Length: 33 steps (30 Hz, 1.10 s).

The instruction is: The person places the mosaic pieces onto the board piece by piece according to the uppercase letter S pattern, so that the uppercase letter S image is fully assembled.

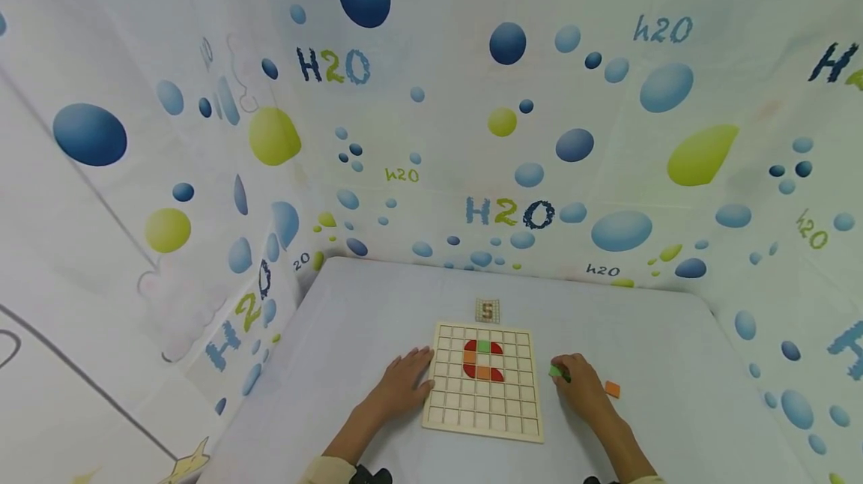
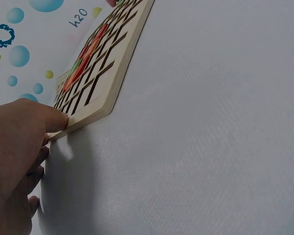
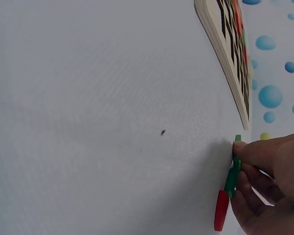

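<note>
A pale wooden grid board (image 1: 479,413) lies on the table with red, orange and green tiles (image 1: 483,372) set in a C-like shape. My left hand (image 1: 402,383) rests at the board's left edge, its fingers extended and its thumb (image 2: 54,119) touching the rim. Right of the board, my right hand (image 1: 577,385) pinches a green tile (image 1: 555,371) between thumb and fingers, close above the tabletop. In the right wrist view, a second green piece (image 3: 230,182) shows under the fingers; whether it is held too is unclear. An orange tile (image 1: 612,389) lies just right of this hand.
A small patterned card (image 1: 488,311) marked with an S-like or 5-like figure lies beyond the board. The white tabletop (image 1: 364,312) meets a curtain (image 1: 445,132) printed with drops and H2O lettering at the back and sides.
</note>
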Motion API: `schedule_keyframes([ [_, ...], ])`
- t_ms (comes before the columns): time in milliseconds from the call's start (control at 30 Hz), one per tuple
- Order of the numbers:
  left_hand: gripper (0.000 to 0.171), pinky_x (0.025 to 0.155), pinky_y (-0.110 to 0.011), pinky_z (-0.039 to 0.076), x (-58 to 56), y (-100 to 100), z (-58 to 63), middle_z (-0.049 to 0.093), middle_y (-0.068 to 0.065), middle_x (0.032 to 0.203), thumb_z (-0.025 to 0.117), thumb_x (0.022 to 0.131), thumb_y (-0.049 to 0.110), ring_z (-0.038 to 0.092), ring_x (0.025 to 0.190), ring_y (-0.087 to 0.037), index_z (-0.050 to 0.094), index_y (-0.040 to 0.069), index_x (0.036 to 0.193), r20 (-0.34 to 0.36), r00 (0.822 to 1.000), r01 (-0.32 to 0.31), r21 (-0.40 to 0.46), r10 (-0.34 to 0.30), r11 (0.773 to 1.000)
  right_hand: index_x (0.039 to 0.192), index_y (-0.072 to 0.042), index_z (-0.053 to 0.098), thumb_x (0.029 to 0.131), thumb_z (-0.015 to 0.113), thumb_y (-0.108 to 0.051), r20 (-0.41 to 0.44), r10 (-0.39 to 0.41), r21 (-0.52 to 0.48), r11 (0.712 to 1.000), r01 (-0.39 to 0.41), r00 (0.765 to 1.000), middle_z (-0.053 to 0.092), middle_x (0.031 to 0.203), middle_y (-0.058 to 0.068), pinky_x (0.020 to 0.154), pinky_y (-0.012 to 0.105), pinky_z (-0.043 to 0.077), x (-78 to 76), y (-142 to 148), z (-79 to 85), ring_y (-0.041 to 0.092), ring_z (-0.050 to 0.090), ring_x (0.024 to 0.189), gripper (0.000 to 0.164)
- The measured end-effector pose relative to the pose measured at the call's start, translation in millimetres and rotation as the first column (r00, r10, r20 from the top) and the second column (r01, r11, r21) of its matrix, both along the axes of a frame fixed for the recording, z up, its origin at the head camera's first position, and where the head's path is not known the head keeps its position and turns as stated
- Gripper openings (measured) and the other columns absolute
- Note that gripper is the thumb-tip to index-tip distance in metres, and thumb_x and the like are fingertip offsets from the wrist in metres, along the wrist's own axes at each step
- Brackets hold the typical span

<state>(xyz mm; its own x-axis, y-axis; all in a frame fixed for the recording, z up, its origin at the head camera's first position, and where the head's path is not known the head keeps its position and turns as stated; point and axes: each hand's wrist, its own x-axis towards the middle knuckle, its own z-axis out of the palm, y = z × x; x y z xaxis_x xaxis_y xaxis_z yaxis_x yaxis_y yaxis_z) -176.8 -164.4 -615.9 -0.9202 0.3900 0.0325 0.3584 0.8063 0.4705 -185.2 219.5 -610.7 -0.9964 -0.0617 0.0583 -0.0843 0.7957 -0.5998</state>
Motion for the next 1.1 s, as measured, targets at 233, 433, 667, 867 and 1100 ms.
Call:
schedule_keyframes([
  [233, 0.061, 0.123, -0.065, 0.031, -0.3, 1, 1.3, 0.048, -0.017, 0.162, 0.061, 0.105, 0.027, 0.041, 0.152, -0.040, 0.045, 0.001, 0.158, 0.001, 1.000, -0.001, 0.002, 0.001, 1.000, 0.117, 0.006, 0.070, 0.092, 0.076, 0.002, -0.010, 0.012, 0.061, 0.998, -0.012, 1.000, 0.066, 0.108, 0.017, 0.094, 0.053, 0.058, -0.4, -2, 2.9, 0.032, 0.067, 0.103, 0.026],
  [433, 0.062, 0.123, -0.064, 0.031, 0.6, 1, 3.0, 0.048, -0.017, 0.162, 0.062, 0.105, 0.027, 0.040, 0.152, -0.040, 0.044, 0.001, 0.158, 0.015, 1.000, -0.004, 0.005, 0.004, 1.000, 0.116, 0.005, 0.071, 0.092, 0.076, 0.001, -0.005, 0.015, 0.075, 0.997, -0.015, 1.000, 0.065, 0.107, 0.016, 0.091, 0.052, 0.058, -0.7, -5, 3.4, 0.031, 0.065, 0.102, 0.025],
  [667, 0.061, 0.123, -0.064, 0.031, -0.7, 1, 2.3, 0.048, -0.017, 0.162, 0.061, 0.105, 0.028, 0.041, 0.152, -0.040, 0.045, 0.002, 0.158, 0.014, 1.000, -0.008, -0.003, 0.008, 1.000, 0.116, 0.005, 0.070, 0.092, 0.075, 0.002, -0.003, -0.003, 0.048, 0.999, 0.003, 1.000, 0.065, 0.109, 0.016, 0.092, 0.051, 0.058, 1.2, -17, 1.0, 0.031, 0.065, 0.104, 0.025],
  [867, 0.061, 0.123, -0.064, 0.032, -1.0, 1, 1.8, 0.048, -0.017, 0.162, 0.062, 0.105, 0.027, 0.041, 0.152, -0.040, 0.045, 0.002, 0.158, 0.012, 1.000, -0.012, -0.010, 0.012, 1.000, 0.118, 0.005, 0.070, 0.092, 0.075, 0.002, -0.021, -0.006, 0.036, 0.999, 0.007, 1.000, 0.065, 0.111, 0.016, 0.094, 0.052, 0.057, 5.3, -23, 3.3, 0.034, 0.065, 0.108, 0.027],
  [1100, 0.061, 0.123, -0.065, 0.032, 0.7, 1, 2.0, 0.048, -0.017, 0.162, 0.061, 0.105, 0.028, 0.041, 0.152, -0.041, 0.045, 0.002, 0.158, -0.002, 1.000, -0.007, -0.004, 0.007, 1.000, 0.126, 0.002, 0.067, 0.095, 0.073, 0.000, -0.014, 0.029, -0.049, 0.998, -0.029, 1.000, 0.064, 0.119, 0.014, 0.102, 0.053, 0.055, 9.2, -36, 9.6, 0.033, 0.063, 0.116, 0.032],
])
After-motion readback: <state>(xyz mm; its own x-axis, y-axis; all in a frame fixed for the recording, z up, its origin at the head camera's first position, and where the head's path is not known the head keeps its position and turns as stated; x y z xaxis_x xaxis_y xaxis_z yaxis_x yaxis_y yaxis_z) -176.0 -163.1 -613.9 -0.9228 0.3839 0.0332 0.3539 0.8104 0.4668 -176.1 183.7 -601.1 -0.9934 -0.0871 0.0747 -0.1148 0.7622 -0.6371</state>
